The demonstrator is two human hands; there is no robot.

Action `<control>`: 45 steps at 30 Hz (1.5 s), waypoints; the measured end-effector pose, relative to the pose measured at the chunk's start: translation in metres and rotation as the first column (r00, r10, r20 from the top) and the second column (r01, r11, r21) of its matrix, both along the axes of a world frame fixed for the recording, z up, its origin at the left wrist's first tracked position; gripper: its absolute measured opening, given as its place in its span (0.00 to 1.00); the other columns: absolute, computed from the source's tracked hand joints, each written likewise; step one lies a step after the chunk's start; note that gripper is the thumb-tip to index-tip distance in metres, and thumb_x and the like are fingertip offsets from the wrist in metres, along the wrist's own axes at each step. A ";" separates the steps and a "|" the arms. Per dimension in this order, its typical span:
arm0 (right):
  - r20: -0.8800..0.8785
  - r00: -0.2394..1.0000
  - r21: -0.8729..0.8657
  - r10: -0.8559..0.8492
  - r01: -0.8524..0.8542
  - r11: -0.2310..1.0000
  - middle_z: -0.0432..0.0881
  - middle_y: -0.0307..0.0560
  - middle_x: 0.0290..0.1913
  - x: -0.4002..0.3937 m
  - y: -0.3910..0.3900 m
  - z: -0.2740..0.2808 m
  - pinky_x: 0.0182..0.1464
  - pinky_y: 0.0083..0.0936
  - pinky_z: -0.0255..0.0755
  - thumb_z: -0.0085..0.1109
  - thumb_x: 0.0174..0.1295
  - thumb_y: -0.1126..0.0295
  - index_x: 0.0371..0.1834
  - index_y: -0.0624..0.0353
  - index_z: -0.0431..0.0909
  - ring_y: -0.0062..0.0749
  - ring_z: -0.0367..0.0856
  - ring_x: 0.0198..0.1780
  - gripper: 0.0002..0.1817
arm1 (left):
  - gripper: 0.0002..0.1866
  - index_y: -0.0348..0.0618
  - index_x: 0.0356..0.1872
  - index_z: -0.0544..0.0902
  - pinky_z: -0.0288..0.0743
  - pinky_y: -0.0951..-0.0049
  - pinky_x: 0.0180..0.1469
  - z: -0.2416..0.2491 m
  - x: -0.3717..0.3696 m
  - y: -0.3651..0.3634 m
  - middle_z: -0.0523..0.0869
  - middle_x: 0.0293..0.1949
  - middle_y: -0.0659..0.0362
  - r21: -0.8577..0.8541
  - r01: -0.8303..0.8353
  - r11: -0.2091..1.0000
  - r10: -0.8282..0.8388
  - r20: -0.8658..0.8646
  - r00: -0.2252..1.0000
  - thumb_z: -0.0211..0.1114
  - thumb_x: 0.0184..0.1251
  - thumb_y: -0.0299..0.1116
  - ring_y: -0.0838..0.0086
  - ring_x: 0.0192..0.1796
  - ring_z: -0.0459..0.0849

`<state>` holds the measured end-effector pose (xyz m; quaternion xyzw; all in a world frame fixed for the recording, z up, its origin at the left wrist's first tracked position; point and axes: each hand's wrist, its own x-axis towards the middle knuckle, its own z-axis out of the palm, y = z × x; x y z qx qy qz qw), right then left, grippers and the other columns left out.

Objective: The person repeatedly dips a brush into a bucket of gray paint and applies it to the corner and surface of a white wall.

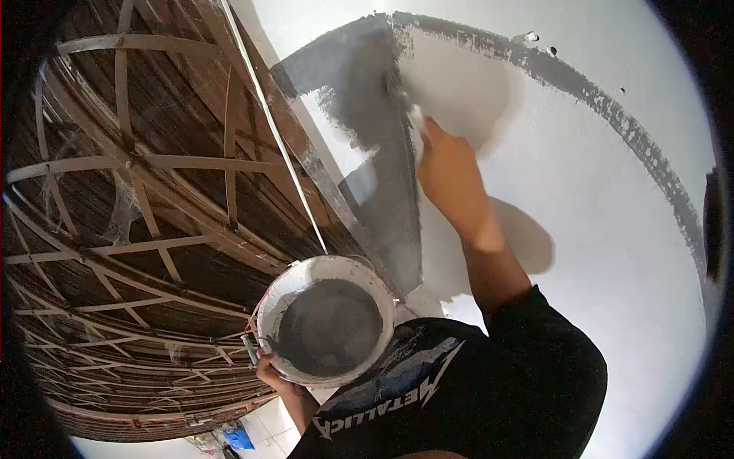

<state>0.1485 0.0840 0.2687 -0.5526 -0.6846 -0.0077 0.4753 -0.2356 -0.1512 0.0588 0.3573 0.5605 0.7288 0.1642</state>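
Observation:
My right hand (453,177) is closed round a paintbrush (415,115), whose bristle end is blurred against the wall. The brush is at the corner edge between a grey-painted strip (375,115) and the white wall (596,176). A white patch (336,130) shows within the grey strip. Down by my body, my left hand (269,370) grips the rim of a white bucket (381,287). Grey paint (329,325) fills part of the bucket, and smears of it mark the inner wall. Most of my left fingers are hidden behind the bucket.
At left stands a brown folding metal gate (138,161) with crossed slats and cobwebs. A thin white cable (275,126) runs down beside it. A grey painted band (612,115) curves across the upper wall. A blue bag (238,436) lies on the tiled floor (271,424).

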 end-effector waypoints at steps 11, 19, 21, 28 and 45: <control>0.184 0.983 0.028 -0.018 0.013 1.000 0.79 0.67 0.28 -0.002 0.032 0.005 0.41 0.51 0.71 0.49 0.58 0.77 0.32 0.69 0.75 0.65 0.77 0.34 0.06 | 0.13 0.36 0.34 0.74 0.69 0.67 0.52 0.011 0.004 -0.012 0.77 0.37 0.54 -0.154 0.112 0.982 -0.059 0.310 0.949 0.55 0.49 0.33 0.65 0.44 0.77; 0.134 0.990 -0.026 -0.036 0.040 0.999 0.79 0.66 0.30 0.001 0.034 -0.002 0.40 0.51 0.71 0.51 0.57 0.77 0.31 0.67 0.75 0.63 0.78 0.36 0.04 | 0.09 0.38 0.29 0.75 0.70 0.66 0.46 -0.005 -0.002 -0.015 0.78 0.33 0.56 -0.093 0.053 0.994 -0.036 0.183 0.982 0.53 0.55 0.34 0.67 0.37 0.78; 0.149 0.988 0.041 -0.042 0.037 0.998 0.79 0.65 0.29 0.011 0.026 -0.002 0.38 0.50 0.70 0.50 0.59 0.77 0.34 0.67 0.76 0.62 0.78 0.34 0.05 | 0.15 0.38 0.24 0.77 0.71 0.68 0.38 -0.006 -0.005 -0.010 0.78 0.25 0.60 -0.075 0.036 0.997 -0.027 0.117 0.993 0.53 0.64 0.39 0.72 0.30 0.77; -0.204 0.979 0.156 0.015 0.018 0.988 0.73 0.55 0.22 0.017 -0.035 0.038 0.27 0.28 0.62 0.44 0.70 0.74 0.58 0.62 0.74 0.37 0.67 0.21 0.16 | 0.13 0.38 0.36 0.75 0.70 0.66 0.48 0.015 0.005 -0.008 0.79 0.36 0.55 -0.192 0.081 0.978 -0.018 0.311 0.950 0.53 0.51 0.33 0.64 0.40 0.78; 0.125 0.988 -0.295 -0.096 0.129 0.947 0.79 0.55 0.36 0.008 0.032 -0.117 0.43 0.42 0.75 0.56 0.54 0.72 0.64 0.44 0.72 0.51 0.80 0.39 0.29 | 0.16 0.34 0.39 0.75 0.68 0.67 0.53 -0.014 -0.017 -0.012 0.79 0.40 0.52 -0.095 0.166 0.982 -0.125 0.339 0.932 0.53 0.48 0.30 0.62 0.45 0.78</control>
